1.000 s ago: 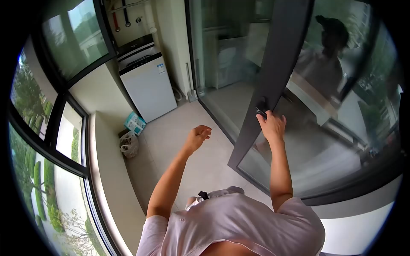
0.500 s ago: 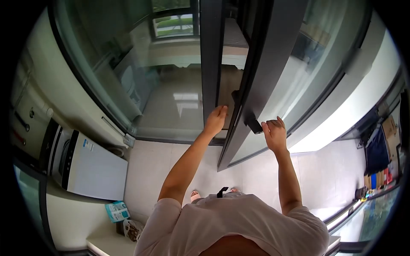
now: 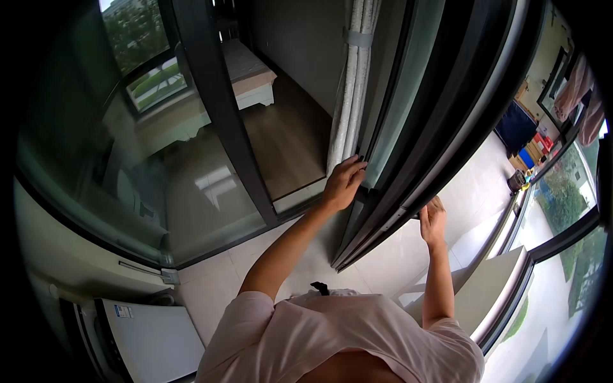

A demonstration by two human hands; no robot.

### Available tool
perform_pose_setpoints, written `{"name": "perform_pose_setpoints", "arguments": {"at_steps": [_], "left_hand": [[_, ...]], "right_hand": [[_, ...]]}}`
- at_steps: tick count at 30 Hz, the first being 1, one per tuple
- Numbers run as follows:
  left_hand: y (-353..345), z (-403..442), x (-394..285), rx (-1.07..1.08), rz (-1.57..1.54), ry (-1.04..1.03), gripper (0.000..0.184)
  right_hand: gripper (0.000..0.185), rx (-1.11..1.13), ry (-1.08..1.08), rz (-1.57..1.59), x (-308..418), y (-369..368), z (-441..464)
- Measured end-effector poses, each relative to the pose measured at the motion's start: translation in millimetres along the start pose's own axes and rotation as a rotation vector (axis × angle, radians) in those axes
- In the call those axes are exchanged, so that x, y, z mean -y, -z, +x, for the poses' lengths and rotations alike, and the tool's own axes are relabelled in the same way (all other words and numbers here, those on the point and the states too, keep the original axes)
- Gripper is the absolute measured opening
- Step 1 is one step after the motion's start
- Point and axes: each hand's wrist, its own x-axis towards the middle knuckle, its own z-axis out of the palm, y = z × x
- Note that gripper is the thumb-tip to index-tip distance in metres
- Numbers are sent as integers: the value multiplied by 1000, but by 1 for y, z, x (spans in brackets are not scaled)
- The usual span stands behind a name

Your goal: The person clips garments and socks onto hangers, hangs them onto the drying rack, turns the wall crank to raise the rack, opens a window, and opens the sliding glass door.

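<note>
A dark-framed glass door (image 3: 447, 121) stands open, its edge turned toward me. My left hand (image 3: 345, 184) is at the door's inner side, fingers curled at a dark handle that is mostly hidden. My right hand (image 3: 434, 220) is on the outer side, its fingers wrapped at the other handle, of which only a small dark part shows. Left of the door is a fixed glass panel (image 3: 191, 191) with a dark upright frame. Through the doorway a wooden floor (image 3: 284, 150) and a tied light curtain (image 3: 350, 96) are visible.
A white washing machine (image 3: 156, 338) stands at the lower left. Inside the room is a bed-like piece with a white base (image 3: 255, 97). At the right are boxes (image 3: 529, 156), a dark bin (image 3: 516, 182), hanging clothes (image 3: 578, 96) and a low window ledge (image 3: 491, 287).
The door has swung wider open, showing the room and curtain. My left hand has moved from the door gap to the inner side; my right hand has stayed near the outer handle.
</note>
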Motion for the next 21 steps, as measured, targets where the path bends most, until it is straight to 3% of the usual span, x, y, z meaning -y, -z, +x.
{"name": "perform_pose_setpoints", "arguments": {"at_steps": [1,3,5,7,13,15,19,21], "left_hand": [[-9,-1,-15,98,-198,68,30],[-40,-5,-31,52,-158,-35,38],[-62,-5,-46,117,-161,-96,44],[-86,-3,-66,146,-154,-123,52],[-159,-4,-118,197,-192,-105,67],[-178,5,-132,388,-208,-70,83],[-197,25,-143,600,-360,-60,90],[-201,35,-129,671,-558,-48,92]], "right_hand": [[30,-57,-1,41,-5,7,-11],[35,-289,-214,150,-21,9,-41],[51,-503,-438,512,-36,5,-70],[56,-591,-590,555,-58,0,-100],[59,-733,-822,680,-101,-25,-149],[63,-835,-874,663,-122,-34,-160],[66,-887,-980,678,-146,-44,-169],[70,-673,-1044,736,-145,-46,-165]]}}
